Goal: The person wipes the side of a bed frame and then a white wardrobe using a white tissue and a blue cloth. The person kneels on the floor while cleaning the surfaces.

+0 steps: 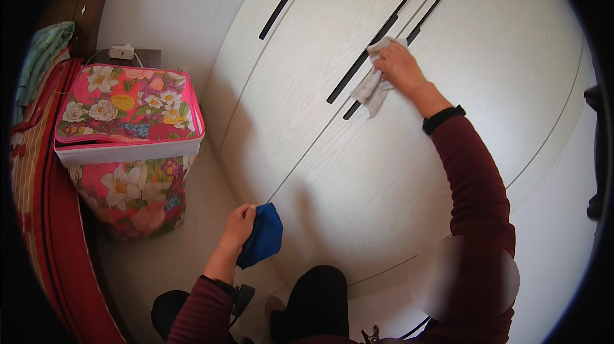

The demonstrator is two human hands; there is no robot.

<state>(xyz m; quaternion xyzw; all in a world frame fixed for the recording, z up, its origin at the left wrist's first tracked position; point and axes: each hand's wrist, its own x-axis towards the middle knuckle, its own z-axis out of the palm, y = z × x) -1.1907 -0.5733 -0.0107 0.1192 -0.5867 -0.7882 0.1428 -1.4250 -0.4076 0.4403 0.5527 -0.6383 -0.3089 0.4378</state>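
My right hand (pixel 400 66) presses a pale grey cloth (pixel 371 89) against the black bar handles of a white wood-grain wardrobe. The cloth lies across the right door's handle (pixel 437 1) and reaches the edge of the long handle (pixel 352 73) on the door beside it. Part of both handles is hidden behind the cloth and hand. Lower down, my left hand (pixel 238 226) grips a folded blue cloth (pixel 263 236), held in front of the wardrobe's lower part and apart from the handles.
A floral zippered storage box (pixel 129 152) stands at the left, its lid partly unzipped. Beside it runs a bed with a red striped cover (pixel 53 229) and a folded green cloth (pixel 45 58). A white socket block (pixel 121 51) with cables sits behind the box.
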